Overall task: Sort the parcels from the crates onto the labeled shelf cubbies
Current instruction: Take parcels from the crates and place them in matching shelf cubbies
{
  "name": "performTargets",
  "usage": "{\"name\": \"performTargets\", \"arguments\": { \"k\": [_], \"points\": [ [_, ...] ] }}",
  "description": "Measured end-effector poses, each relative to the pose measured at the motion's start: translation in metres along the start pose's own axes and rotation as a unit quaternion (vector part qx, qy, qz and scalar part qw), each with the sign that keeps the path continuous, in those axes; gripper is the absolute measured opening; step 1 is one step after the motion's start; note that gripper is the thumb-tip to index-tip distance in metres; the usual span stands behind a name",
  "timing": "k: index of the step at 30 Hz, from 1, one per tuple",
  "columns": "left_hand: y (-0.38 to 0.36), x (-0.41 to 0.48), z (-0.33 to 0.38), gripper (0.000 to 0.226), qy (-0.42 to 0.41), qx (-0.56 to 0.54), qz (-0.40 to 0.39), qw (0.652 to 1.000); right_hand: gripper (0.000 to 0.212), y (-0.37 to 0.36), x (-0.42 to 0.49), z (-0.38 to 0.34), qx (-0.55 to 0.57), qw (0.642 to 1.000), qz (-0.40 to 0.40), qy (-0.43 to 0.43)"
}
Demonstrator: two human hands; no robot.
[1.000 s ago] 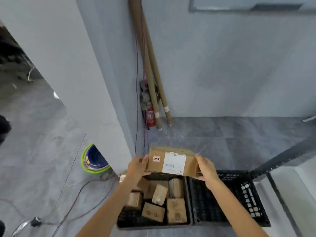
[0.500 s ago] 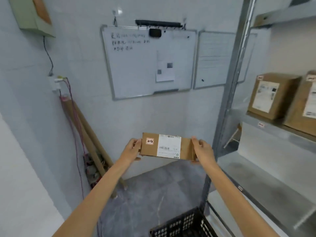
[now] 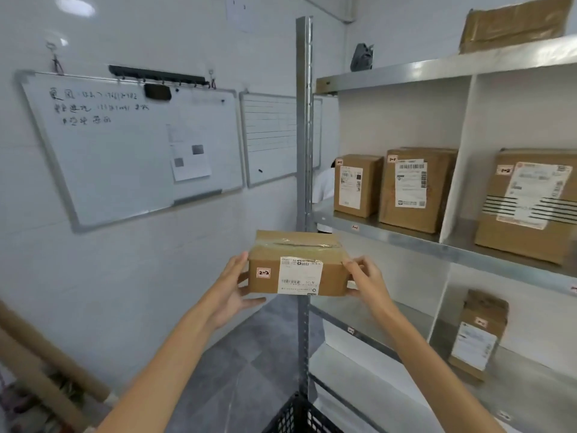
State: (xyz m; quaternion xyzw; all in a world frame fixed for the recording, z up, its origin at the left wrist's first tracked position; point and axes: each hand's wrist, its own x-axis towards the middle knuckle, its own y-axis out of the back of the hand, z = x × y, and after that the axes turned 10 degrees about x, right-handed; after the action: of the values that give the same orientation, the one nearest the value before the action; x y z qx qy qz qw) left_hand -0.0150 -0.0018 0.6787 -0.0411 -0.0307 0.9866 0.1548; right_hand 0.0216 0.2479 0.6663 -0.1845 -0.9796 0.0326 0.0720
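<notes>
The small brown cardboard parcel (image 3: 298,270) with a white label and a little sticker that says 2-2 is up in the air, in front of the grey metal shelf (image 3: 406,237). The left hand (image 3: 232,289) holds one end and the right hand (image 3: 367,281) holds the other. The grip of each hand is curled round its end of the parcel.

I think the job now is to find the cubby that matches the sticker. It would help to keep the parcel flat, use both hands, and slide it in with the label facing out.

The top left cubby holds a small brown box (image 3: 356,185) and a taller brown box (image 3: 415,189), both marked 1-1. The top right cubby holds a big brown box with black stripes (image 3: 527,207), marked 1-2. The bottom right cubby holds a little upright brown box (image 3: 477,332). Its tag looks like 2-2, but it is too small to be sure. That is likely the right place.

A corner of a black plastic crate (image 3: 299,414) shows at the bottom. What is in it is hidden.
</notes>
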Motion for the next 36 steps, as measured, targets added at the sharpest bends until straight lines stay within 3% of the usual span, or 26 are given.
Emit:
{"name": "performTargets", "arguments": {
  "k": [4, 6, 9, 13, 19, 24, 30, 36],
  "points": [
    [-0.005, 0.007, 0.003, 0.014, -0.003, 0.006, -0.043, 0.999, 0.014, 0.010, -0.015, 0.005, 0.033, 0.999, 0.019, 0.015],
    [-0.007, 0.009, 0.003, 0.015, -0.001, 0.013, -0.051, 0.999, 0.025, 0.014, -0.025, 0.007, 0.044, 0.999, 0.019, 0.022],
    [-0.013, 0.013, 0.000, 0.031, 0.009, 0.033, -0.085, 0.996, 0.052, 0.024, -0.042, 0.008, 0.052, 0.998, 0.005, 0.036],
    [-0.028, 0.011, -0.009, 0.052, 0.034, 0.077, -0.163, 0.983, 0.069, 0.037, -0.072, 0.008, 0.021, 0.999, -0.017, 0.017],
    [-0.044, 0.014, -0.042, 0.096, 0.033, 0.162, -0.279, 0.946, 0.066, 0.058, -0.114, 0.036, 0.061, 0.993, 0.103, -0.015],
    [-0.068, 0.013, -0.062, 0.068, 0.026, 0.231, -0.313, 0.921, 0.058, 0.080, -0.141, 0.055, 0.090, 0.980, 0.174, -0.039],
    [-0.099, 0.009, -0.084, 0.068, 0.018, 0.301, -0.339, 0.891, 0.053, 0.112, -0.178, 0.063, 0.063, 0.973, 0.216, -0.048],
    [-0.141, 0.001, -0.096, 0.046, -0.008, 0.338, -0.335, 0.879, 0.047, 0.136, -0.206, 0.064, 0.036, 0.964, 0.257, -0.057]
  ]
}}
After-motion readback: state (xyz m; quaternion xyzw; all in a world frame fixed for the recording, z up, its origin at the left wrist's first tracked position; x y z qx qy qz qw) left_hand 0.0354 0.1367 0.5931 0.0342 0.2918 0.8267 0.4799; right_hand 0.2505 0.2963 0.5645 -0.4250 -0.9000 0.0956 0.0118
